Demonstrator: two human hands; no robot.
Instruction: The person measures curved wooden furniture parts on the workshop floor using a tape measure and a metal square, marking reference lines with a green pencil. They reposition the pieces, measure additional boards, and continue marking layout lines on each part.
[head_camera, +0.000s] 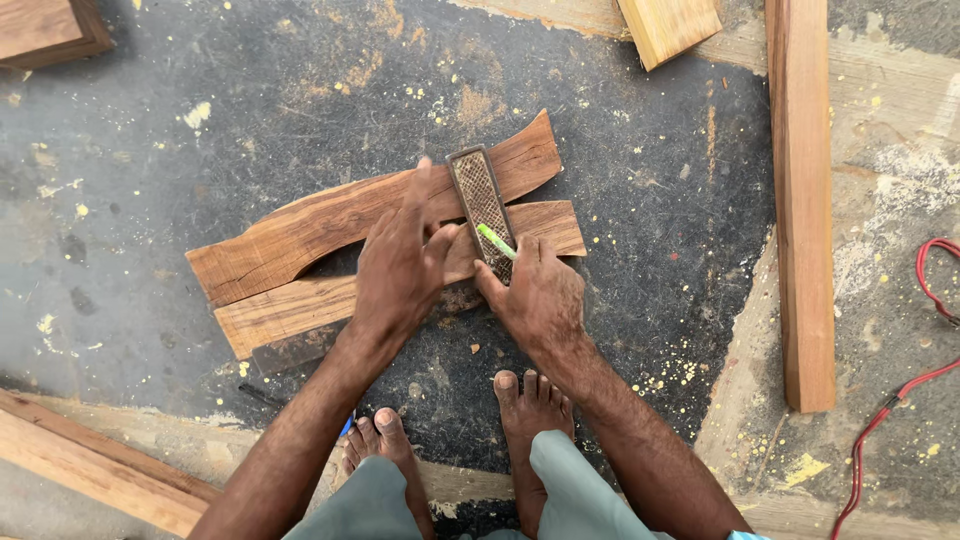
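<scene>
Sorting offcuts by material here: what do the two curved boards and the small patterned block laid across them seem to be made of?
Curved boards: bare, unfinished wood, reddish-brown with visible grain and rough sawn edges. Patterned block: probably wood too, darker, its top carved or inlaid in a fine lattice; the look leaves this open. The right hand holds a green marker, likely plastic.
</scene>
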